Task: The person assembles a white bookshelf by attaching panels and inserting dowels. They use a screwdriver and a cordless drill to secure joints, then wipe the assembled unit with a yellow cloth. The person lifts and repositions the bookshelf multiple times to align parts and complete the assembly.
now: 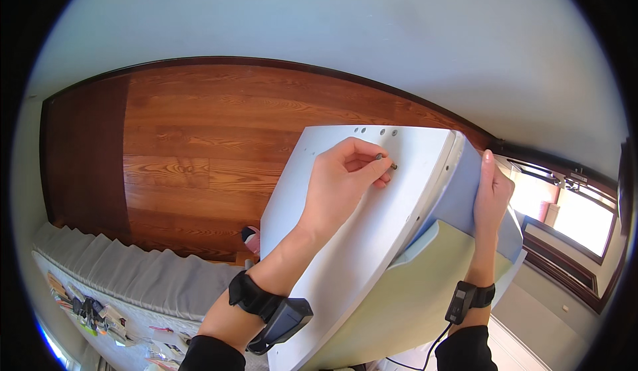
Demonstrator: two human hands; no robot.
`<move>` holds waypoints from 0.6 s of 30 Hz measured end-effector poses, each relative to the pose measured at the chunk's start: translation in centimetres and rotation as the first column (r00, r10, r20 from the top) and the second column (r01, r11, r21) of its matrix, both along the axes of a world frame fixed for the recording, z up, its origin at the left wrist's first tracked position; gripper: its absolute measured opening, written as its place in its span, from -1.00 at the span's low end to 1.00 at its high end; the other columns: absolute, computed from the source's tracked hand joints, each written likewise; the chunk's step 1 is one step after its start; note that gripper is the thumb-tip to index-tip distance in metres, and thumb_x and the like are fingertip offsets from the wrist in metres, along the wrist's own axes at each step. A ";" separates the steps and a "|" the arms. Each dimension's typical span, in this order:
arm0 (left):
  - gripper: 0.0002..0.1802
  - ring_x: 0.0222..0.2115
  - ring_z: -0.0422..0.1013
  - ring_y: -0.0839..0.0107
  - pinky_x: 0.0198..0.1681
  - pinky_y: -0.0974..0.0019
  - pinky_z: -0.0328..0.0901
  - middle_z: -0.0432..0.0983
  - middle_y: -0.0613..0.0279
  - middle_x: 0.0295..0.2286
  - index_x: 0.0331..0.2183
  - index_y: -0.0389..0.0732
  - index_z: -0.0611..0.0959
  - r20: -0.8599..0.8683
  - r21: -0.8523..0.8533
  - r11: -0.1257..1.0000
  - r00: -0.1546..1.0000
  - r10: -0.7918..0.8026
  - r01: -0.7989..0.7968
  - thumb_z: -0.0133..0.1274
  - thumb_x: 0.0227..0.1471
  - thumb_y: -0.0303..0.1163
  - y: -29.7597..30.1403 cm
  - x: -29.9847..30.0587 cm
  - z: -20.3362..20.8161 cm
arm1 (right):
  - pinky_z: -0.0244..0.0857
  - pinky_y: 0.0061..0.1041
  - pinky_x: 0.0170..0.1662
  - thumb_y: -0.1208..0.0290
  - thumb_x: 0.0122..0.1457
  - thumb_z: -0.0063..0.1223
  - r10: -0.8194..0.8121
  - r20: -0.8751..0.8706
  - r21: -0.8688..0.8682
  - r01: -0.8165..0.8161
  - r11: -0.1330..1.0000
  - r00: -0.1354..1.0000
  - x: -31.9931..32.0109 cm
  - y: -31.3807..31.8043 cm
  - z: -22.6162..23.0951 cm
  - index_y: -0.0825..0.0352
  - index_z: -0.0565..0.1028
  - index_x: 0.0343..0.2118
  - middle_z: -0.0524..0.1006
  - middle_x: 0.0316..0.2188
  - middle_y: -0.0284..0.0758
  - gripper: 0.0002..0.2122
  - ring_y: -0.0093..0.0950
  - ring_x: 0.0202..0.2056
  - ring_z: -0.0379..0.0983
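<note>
A white furniture panel [332, 251] stands tilted in front of me, with several small holes near its far edge. Over its upper part, my left hand [342, 178] pinches a small dark metal fastener [394, 166] between thumb and fingers. Only the fastener's ends show, so its exact kind is unclear. A blue panel [458, 172] adjoins the white one on the right, and a pale yellow-green panel [425, 291] lies below it. My right hand [492, 195] grips the blue panel's outer edge, its thumb toward the top and its other fingers partly hidden.
Behind the furniture, a wooden floor [193, 165] meets a pale wall [319, 25]. At the lower left is a bed [139, 304] with a grey ruffled skirt and scattered small items. Part of a foot [251, 238] shows beside the white panel. Dark-framed windows [585, 225] are at the right.
</note>
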State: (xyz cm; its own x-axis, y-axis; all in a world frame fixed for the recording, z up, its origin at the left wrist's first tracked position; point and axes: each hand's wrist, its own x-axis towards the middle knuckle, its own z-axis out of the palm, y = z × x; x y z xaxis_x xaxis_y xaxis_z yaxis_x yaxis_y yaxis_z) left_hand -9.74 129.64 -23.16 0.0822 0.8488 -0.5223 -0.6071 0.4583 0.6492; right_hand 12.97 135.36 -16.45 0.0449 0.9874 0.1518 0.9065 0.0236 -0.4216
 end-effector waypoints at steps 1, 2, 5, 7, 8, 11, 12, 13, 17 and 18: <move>-0.88 -0.46 0.44 0.50 -0.29 0.44 0.33 0.54 0.22 -0.47 -0.34 -0.31 0.59 0.043 0.003 1.000 0.999 0.010 -0.010 0.11 0.00 -0.52 0.1 0.0 0.1 | -0.05 -0.50 -0.55 0.18 0.24 -0.06 -0.018 0.010 -0.018 0.018 1.000 1.000 -0.1 0.1 -0.2 0.42 0.27 -0.67 0.11 -0.75 -0.38 -0.56 -0.60 -0.62 -0.02; -0.88 -0.46 0.44 0.51 -0.29 0.45 0.33 0.54 0.23 -0.48 -0.34 -0.31 0.59 0.078 -0.015 1.000 0.997 0.013 -0.012 0.11 0.00 -0.52 0.1 0.0 0.1 | -0.04 -0.50 -0.54 0.18 0.24 -0.06 0.003 0.004 -0.001 -0.003 1.000 1.000 -0.2 0.1 -0.3 0.42 0.28 -0.67 0.12 -0.75 -0.37 -0.57 -0.59 -0.62 -0.01; -0.88 -0.47 0.44 0.54 -0.31 0.46 0.33 0.54 0.25 -0.49 -0.35 -0.30 0.58 0.019 0.014 0.998 0.998 0.056 -0.057 0.12 0.00 -0.51 0.0 0.2 0.2 | 0.02 -0.50 -0.53 0.17 0.23 -0.05 0.004 0.025 -0.009 -0.003 1.000 1.000 -0.2 0.0 -0.4 0.44 0.34 -0.64 0.17 -0.75 -0.34 -0.58 -0.59 -0.63 0.03; -0.89 -0.48 0.44 0.54 -0.35 0.47 0.35 0.54 0.21 -0.48 -0.35 -0.34 0.56 -0.150 0.028 0.999 0.988 0.030 -0.026 0.09 0.02 -0.51 -0.3 0.6 0.4 | 0.08 -0.50 -0.51 0.14 0.22 -0.05 -0.050 0.044 -0.028 0.051 0.998 0.998 0.0 0.0 -0.5 0.45 0.40 -0.60 0.23 -0.75 -0.31 -0.58 -0.58 -0.63 0.09; -0.89 -0.48 0.44 0.54 -0.37 0.47 0.36 0.53 0.20 -0.48 -0.36 -0.35 0.55 -0.231 0.067 0.998 0.972 0.034 -0.018 0.08 0.03 -0.51 -0.3 0.7 0.6 | 0.11 -0.49 -0.50 0.13 0.21 -0.04 -0.021 0.049 -0.011 0.021 1.000 0.999 0.1 0.0 -0.6 0.43 0.44 -0.58 0.27 -0.75 -0.28 -0.59 -0.56 -0.64 0.13; -0.86 -0.48 0.45 0.52 -0.37 0.47 0.36 0.54 0.20 -0.48 -0.35 -0.37 0.55 -0.222 0.034 0.998 0.973 0.060 -0.054 0.10 0.02 -0.50 -0.4 0.9 1.1 | 0.18 -0.47 -0.47 0.08 0.20 -0.04 -0.036 0.082 -0.027 0.038 0.999 0.996 0.3 0.0 -1.6 0.38 0.52 -0.52 0.36 -0.74 -0.22 -0.60 -0.48 -0.65 0.23; -0.83 -0.50 0.45 0.50 -0.37 0.44 0.37 0.54 0.20 -0.51 -0.34 -0.39 0.56 -0.205 0.034 0.997 0.976 0.074 -0.068 0.12 0.01 -0.47 -0.4 0.9 1.3 | 0.20 -0.46 -0.46 0.06 0.19 -0.05 -0.025 0.097 -0.056 0.030 0.998 0.995 0.3 0.1 -1.9 0.36 0.54 -0.50 0.38 -0.73 -0.20 -0.60 -0.44 -0.65 0.25; -0.78 -0.45 0.45 0.50 -0.32 0.43 0.36 0.54 0.20 -0.46 -0.30 -0.38 0.55 -0.253 0.055 0.998 0.966 0.051 -0.038 0.14 0.00 -0.45 -0.5 0.9 1.6 | 0.22 -0.45 -0.45 0.05 0.18 -0.05 -0.015 0.112 -0.089 0.025 0.996 0.994 0.4 0.1 -2.1 0.33 0.56 -0.49 0.39 -0.72 -0.19 -0.60 -0.41 -0.65 0.27; -0.52 -0.23 0.43 0.35 -0.14 0.34 0.34 0.48 0.09 -0.24 -0.13 -0.40 0.48 -0.584 0.232 0.965 0.811 0.036 0.124 0.22 -0.08 -0.38 -2.0 1.8 3.6 | 0.15 -0.40 -0.54 0.04 0.18 -0.05 -0.030 0.173 -0.039 0.038 0.999 0.985 0.3 0.0 -2.6 0.31 0.54 -0.57 0.35 -0.77 -0.20 -0.59 -0.30 -0.70 0.25; -0.44 -0.18 0.43 0.29 -0.11 0.30 0.33 0.45 0.04 -0.18 -0.08 -0.41 0.45 -0.673 0.305 0.936 0.735 0.082 0.175 0.24 -0.10 -0.35 -2.6 2.3 4.3 | 0.14 -0.39 -0.55 0.04 0.17 -0.05 -0.010 0.164 -0.030 0.015 0.999 0.986 0.2 0.0 -2.6 0.30 0.54 -0.60 0.35 -0.78 -0.21 -0.59 -0.29 -0.71 0.25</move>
